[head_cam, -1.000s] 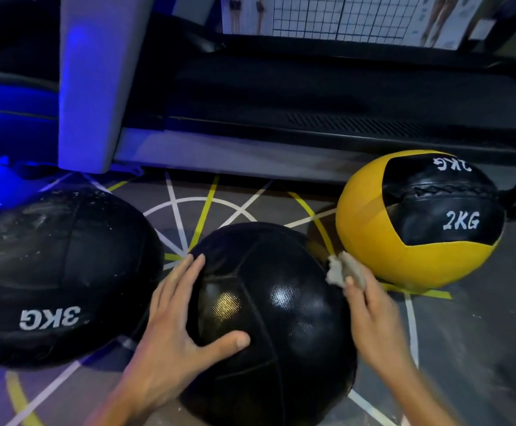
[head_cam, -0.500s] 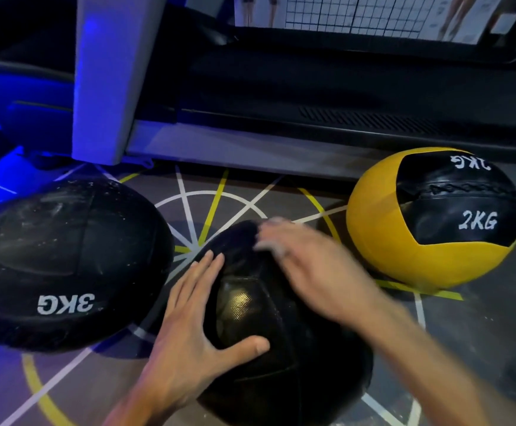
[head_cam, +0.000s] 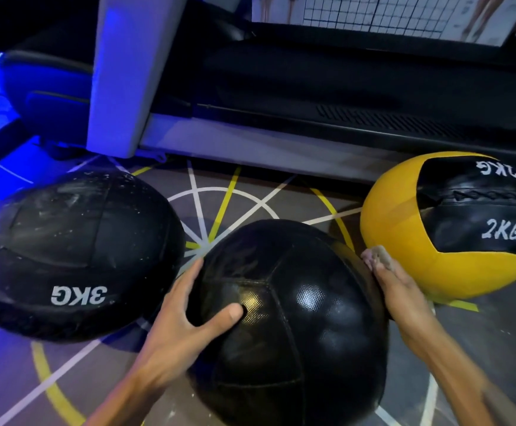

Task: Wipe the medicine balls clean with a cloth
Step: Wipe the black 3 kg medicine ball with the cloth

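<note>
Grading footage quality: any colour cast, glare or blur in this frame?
Head view: blue light tints the left edge beside the 3KG ball; a small glare spot sits on the middle ball; the right forearm is motion-blurred; the cloth is soft; wide-angle bending shows at the edges.

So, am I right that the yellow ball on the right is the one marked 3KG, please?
Not quite: the head view shows the yellow ball on the right marked 2KG. The 3KG marking is on the black ball at the left.
</note>
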Demonstrator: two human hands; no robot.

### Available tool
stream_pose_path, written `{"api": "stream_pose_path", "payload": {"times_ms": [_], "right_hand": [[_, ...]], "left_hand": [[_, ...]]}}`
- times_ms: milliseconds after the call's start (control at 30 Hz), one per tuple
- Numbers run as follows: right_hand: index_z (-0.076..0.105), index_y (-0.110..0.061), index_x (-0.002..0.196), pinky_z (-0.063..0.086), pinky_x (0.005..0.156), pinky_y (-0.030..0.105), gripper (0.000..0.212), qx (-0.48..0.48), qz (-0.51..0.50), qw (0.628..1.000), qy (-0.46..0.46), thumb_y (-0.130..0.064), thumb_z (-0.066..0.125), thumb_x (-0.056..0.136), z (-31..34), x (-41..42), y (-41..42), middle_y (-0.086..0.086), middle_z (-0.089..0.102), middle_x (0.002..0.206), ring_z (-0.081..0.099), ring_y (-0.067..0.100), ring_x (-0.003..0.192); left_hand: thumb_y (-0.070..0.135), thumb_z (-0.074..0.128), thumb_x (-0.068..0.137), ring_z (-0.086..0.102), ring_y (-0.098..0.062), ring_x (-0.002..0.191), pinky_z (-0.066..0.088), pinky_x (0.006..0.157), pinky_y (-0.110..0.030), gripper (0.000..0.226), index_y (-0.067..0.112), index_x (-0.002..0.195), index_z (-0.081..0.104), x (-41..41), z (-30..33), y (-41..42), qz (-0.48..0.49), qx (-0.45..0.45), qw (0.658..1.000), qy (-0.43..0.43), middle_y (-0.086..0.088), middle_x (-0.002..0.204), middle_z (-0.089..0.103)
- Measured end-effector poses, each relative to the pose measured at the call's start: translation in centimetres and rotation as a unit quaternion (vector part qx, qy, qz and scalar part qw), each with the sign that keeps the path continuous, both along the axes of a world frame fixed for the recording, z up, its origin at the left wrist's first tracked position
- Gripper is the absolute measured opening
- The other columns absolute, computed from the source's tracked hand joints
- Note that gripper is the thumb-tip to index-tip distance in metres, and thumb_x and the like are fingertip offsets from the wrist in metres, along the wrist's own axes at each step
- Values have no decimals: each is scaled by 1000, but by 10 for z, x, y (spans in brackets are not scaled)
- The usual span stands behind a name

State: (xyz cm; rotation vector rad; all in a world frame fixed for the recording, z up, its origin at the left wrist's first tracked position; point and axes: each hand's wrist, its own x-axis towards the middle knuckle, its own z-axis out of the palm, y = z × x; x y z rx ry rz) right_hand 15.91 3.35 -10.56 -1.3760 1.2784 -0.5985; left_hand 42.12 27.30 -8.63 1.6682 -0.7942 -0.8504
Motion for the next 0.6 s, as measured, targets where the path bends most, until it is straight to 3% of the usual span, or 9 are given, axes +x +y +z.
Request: {"api": "stream_pose_path", "payload": {"times_ms": [100, 333, 500, 600], "right_hand": [[66, -44, 116, 43, 109, 39, 23, -12, -36, 999, -28, -34, 48, 106, 4, 9, 11, -16, 70, 121, 60, 6, 119], [57, -26, 141, 42, 105, 29, 35, -96, -76, 984, -131, -24, 44, 109, 26, 22, 19, -12, 66, 132, 58, 4, 126], [48, -37, 146, 41, 113, 48, 38, -61, -48, 996, -42, -31, 42, 109, -2, 26, 26, -14, 59, 137, 53, 12, 131], [41, -39, 151, 36, 114, 43, 42, -99, -69, 993, 8, -34, 39, 109, 1, 30, 24, -15, 48, 149, 45, 13, 137]], "left_hand": [[79, 85, 54, 40, -1, 144, 32, 121, -47, 101, 64, 143, 41, -1, 2, 3, 4, -13, 1000, -4, 29, 151, 46], [78, 84, 57, 33, -7, 150, 28, 123, -50, 114, 47, 155, 34, 13, 26, -2, -10, -58, 990, -128, 19, 162, 36], [80, 77, 65, 20, 0, 153, 25, 125, -49, 105, 48, 155, 34, 14, 13, -12, -29, -26, 984, -174, 28, 165, 22], [75, 77, 69, 16, 3, 153, 22, 122, -39, 100, 48, 155, 34, 14, 5, -11, -44, -28, 983, -176, 31, 165, 19]]}}
